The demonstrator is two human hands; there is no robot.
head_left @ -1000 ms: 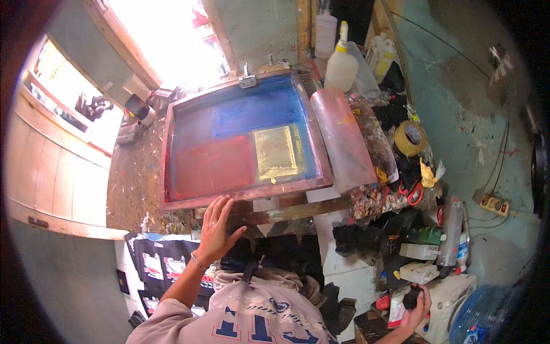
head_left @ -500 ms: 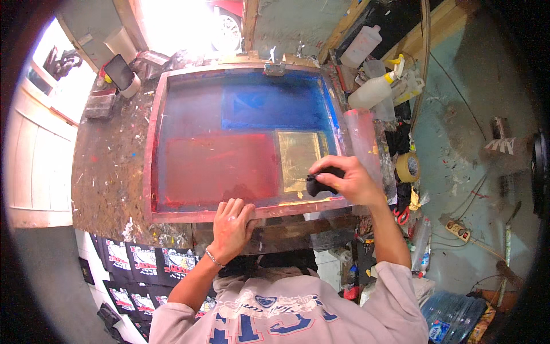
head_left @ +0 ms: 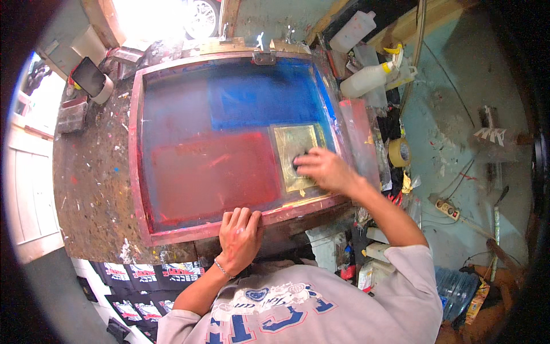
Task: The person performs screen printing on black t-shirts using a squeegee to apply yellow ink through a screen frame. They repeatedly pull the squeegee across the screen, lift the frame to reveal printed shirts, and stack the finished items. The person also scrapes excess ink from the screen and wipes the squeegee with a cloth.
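Observation:
A screen printing frame [head_left: 189, 233] with a reddish wooden rim lies on the worktable, its mesh stained in blue, dark red and yellow blocks. My left hand [head_left: 239, 232] grips the near rim, fingers curled over it. At the yellow block [head_left: 286, 140], on the right of the mesh, my right hand [head_left: 326, 171] holds a bunched black cloth [head_left: 297, 162] down against the surface. Most of that cloth is hidden under my fingers. A metal hinge clamp [head_left: 263, 57] sits at the frame's far rim.
Right of the frame are a spray bottle [head_left: 366, 80], a white plastic bottle [head_left: 352, 31] and a tape roll [head_left: 399, 153]. A phone [head_left: 91, 76] leans in a holder at far left. Printed black fabric pieces [head_left: 143, 275] lie below the table's left front.
My right hand has lowered the black cloth from above the near right corner onto the yellow block, moving left and away from me. The left hand stays on the rim; the view has shifted.

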